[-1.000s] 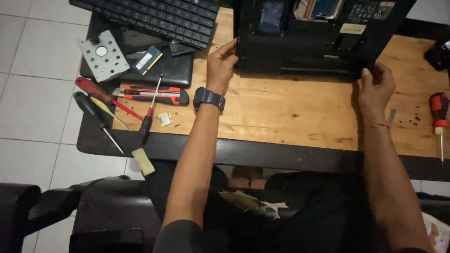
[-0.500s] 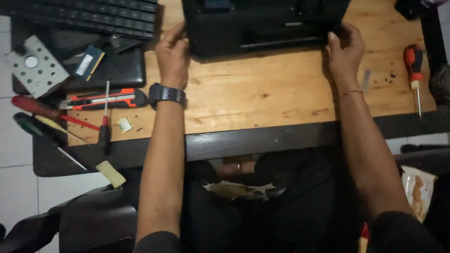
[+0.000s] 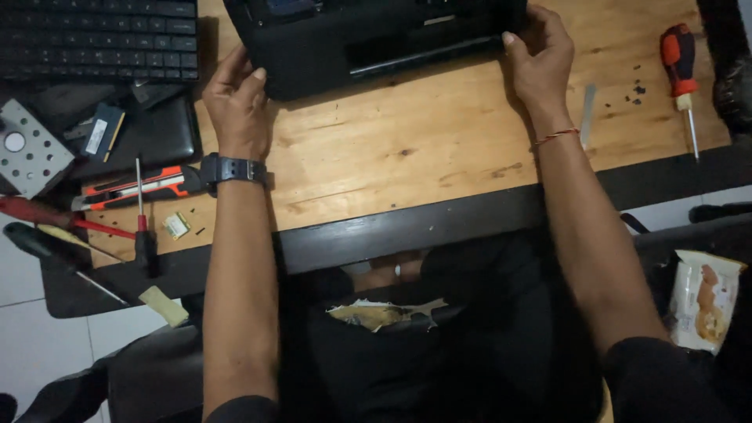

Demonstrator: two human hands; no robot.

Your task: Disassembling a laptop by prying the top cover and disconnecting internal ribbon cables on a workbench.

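Observation:
A black laptop base (image 3: 368, 39) lies at the far edge of a wooden table (image 3: 407, 157), its underside parts partly cut off by the frame top. My left hand (image 3: 235, 102), with a black wristwatch, grips its near left corner. My right hand (image 3: 540, 63), with a thin red thread bracelet, holds the near right corner. Both hands clasp the casing's edge.
A black keyboard (image 3: 98, 39) lies at the back left, with a metal drive bracket (image 3: 27, 153), a memory module (image 3: 102, 133), an orange utility knife (image 3: 133, 186) and several screwdrivers (image 3: 141, 227) nearby. A red-handled screwdriver (image 3: 680, 70) and small screws (image 3: 630, 90) sit at the right. A snack packet (image 3: 705, 301) lies lower right.
The view has swung so the table and laptop base sit higher and farther left in frame. Both hands stay on the laptop base's near corners.

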